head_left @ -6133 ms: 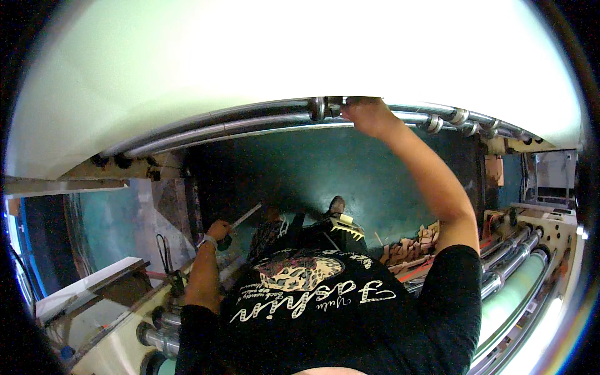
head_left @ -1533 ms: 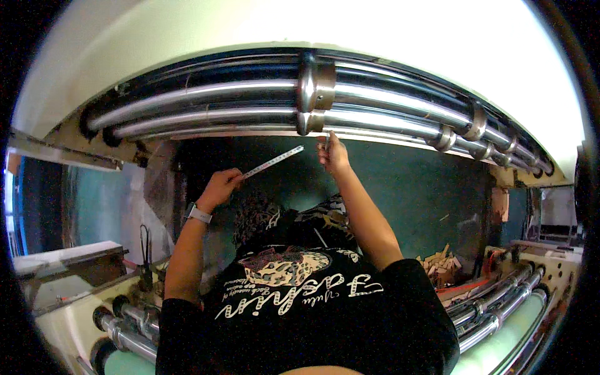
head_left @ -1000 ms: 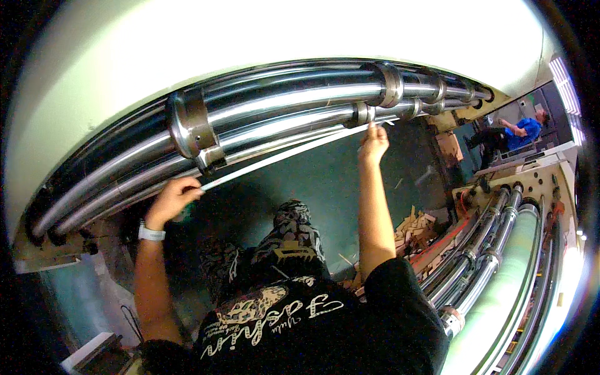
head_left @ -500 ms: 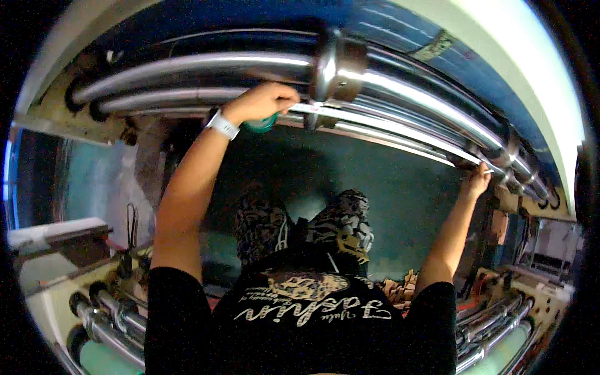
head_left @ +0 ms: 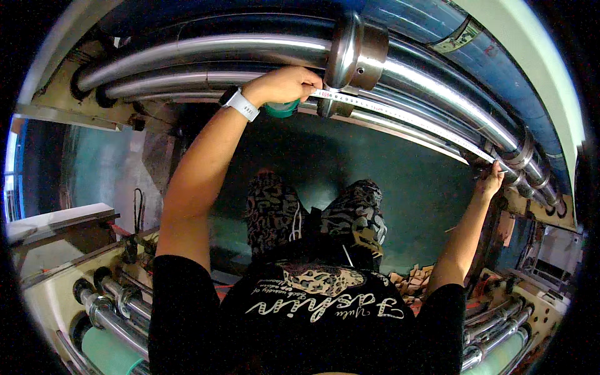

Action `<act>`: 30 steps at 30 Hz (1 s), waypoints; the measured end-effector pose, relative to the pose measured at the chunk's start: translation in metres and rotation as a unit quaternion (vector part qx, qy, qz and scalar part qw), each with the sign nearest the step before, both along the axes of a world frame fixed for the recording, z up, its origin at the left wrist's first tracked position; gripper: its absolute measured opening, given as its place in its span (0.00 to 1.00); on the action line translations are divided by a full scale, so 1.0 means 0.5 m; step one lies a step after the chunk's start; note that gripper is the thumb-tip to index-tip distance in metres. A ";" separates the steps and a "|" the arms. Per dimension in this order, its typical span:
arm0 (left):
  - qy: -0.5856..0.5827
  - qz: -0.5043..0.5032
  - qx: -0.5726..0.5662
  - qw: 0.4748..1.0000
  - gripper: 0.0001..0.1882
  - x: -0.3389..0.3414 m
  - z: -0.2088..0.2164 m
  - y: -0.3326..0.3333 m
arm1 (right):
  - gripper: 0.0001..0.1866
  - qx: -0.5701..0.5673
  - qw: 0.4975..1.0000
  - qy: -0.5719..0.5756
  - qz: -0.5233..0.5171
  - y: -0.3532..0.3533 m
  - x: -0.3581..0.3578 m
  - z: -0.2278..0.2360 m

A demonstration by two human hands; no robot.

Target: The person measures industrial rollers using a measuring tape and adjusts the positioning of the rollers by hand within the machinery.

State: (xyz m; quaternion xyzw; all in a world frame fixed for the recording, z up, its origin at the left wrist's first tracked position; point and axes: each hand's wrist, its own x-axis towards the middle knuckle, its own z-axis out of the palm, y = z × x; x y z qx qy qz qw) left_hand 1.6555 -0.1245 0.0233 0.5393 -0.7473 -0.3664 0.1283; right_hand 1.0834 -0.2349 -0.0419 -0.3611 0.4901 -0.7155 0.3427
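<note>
A narrow white measuring tape [head_left: 375,106] with printed markings is stretched along the shiny metal rollers [head_left: 425,87]. My left hand [head_left: 286,85] pinches it just beside a thick metal collar [head_left: 369,62] fitted on a roller. Beneath that palm sits a round green object [head_left: 282,109], partly hidden by the hand. My right hand [head_left: 492,180], fingers closed, grips the tape's far right part near a second, smaller collar [head_left: 525,150]. A short white bit sticks out past those fingers.
Blue machine panelling [head_left: 412,22] curves above the rollers, between cream side frames [head_left: 53,87]. Dark green floor [head_left: 337,147] lies below. Behind me are more rollers [head_left: 112,322], a green roll [head_left: 109,350] and a heap of brown scraps [head_left: 415,282].
Both hands have shifted slightly right in the picture, along with the whole scene. My left hand sits closer to the thick collar. The tape remains stretched between my hands.
</note>
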 end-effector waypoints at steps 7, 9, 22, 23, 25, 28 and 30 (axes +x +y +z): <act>0.009 0.008 0.018 1.000 0.11 -0.001 -0.006 -0.001 | 0.10 0.016 0.999 0.018 0.022 0.002 -0.008 -0.003; 0.011 0.018 0.026 0.999 0.11 0.000 -0.007 0.000 | 0.11 0.008 1.000 0.010 0.027 0.003 -0.002 -0.001; -0.177 0.186 -0.137 0.957 0.33 -0.100 -0.024 0.044 | 0.11 0.019 0.999 0.023 0.027 -0.005 -0.017 -0.008; -0.175 0.188 -0.137 0.957 0.32 -0.103 -0.024 0.045 | 0.11 0.018 0.999 0.016 0.027 -0.004 -0.015 -0.008; -0.169 0.188 -0.138 0.958 0.29 -0.107 -0.011 0.046 | 0.11 0.012 1.000 0.004 0.023 -0.002 -0.009 -0.004; -0.159 0.166 -0.132 0.964 0.27 -0.105 0.001 0.051 | 0.10 0.009 0.998 -0.004 0.054 0.007 -0.001 0.001; -0.163 0.189 -0.109 0.962 0.24 -0.107 -0.004 0.048 | 0.10 0.009 0.998 -0.010 0.056 0.007 -0.002 0.003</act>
